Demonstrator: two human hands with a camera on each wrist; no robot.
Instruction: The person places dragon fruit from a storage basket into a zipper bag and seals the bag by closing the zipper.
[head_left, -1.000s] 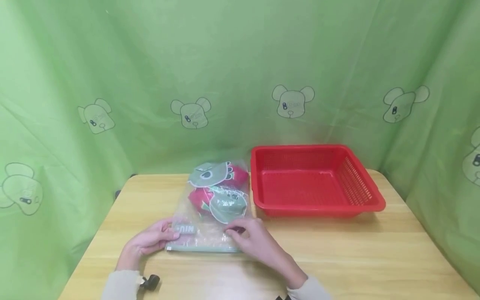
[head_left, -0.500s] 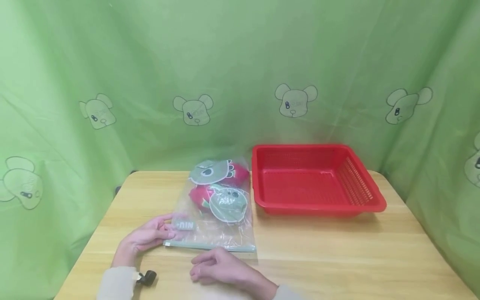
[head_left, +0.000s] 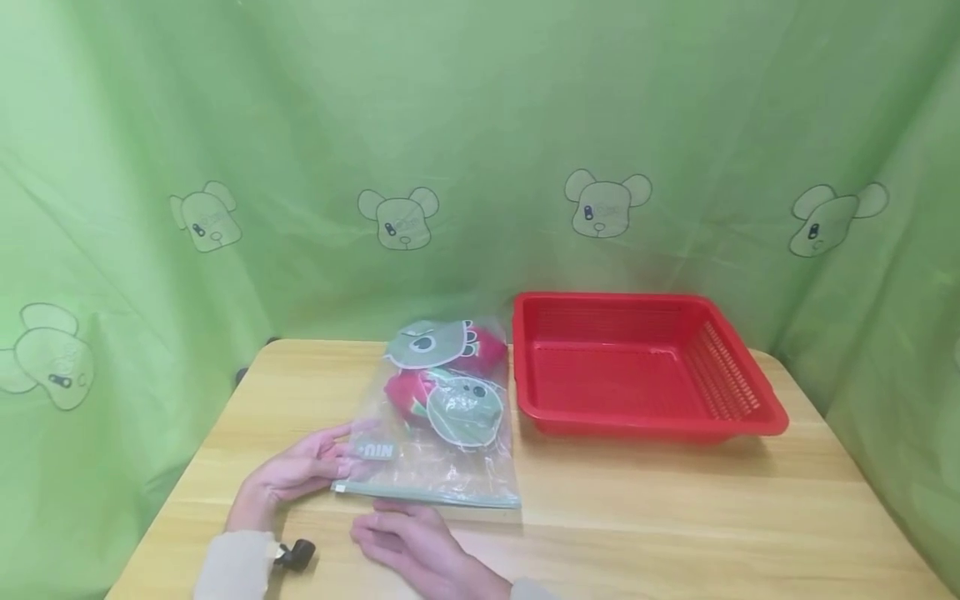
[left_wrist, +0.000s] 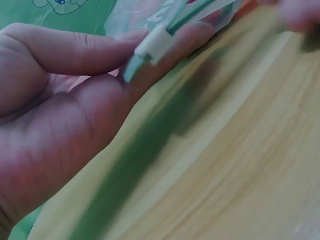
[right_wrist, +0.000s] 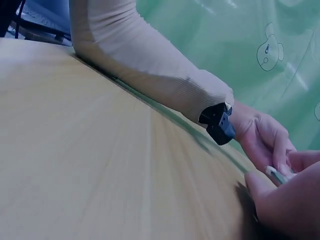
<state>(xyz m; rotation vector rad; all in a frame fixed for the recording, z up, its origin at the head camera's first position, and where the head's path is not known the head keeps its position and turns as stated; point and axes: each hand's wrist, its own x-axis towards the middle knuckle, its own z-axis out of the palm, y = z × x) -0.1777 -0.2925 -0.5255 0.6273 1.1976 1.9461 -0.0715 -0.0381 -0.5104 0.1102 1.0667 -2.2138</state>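
Note:
A clear zip bag (head_left: 442, 471) with pale green cartoon prints lies on the table, its green zip strip (head_left: 457, 500) toward the person. Red things (head_left: 407, 392) with green bits show inside, partly hidden by the prints. My left hand (head_left: 292, 471) pinches the bag's left front corner between thumb and fingers. Right beside that pinch, in the left wrist view, is the white slider (left_wrist: 155, 44) at the strip's end. My right hand (head_left: 416, 546) is just in front of the strip, palm side partly turned up, fingers loosely bent and holding nothing.
A red plastic basket (head_left: 645, 427) with slotted sides stands right of the bag. The wooden table (head_left: 660, 517) is backed on three sides by a green curtain (head_left: 480, 100) with bear heads. A small black camera (head_left: 296, 556) sits at the left wrist.
My right hand has left the bag's right side and moved left and toward the person, below the zip strip. The left hand keeps its grip on the corner. The head view shifts slightly.

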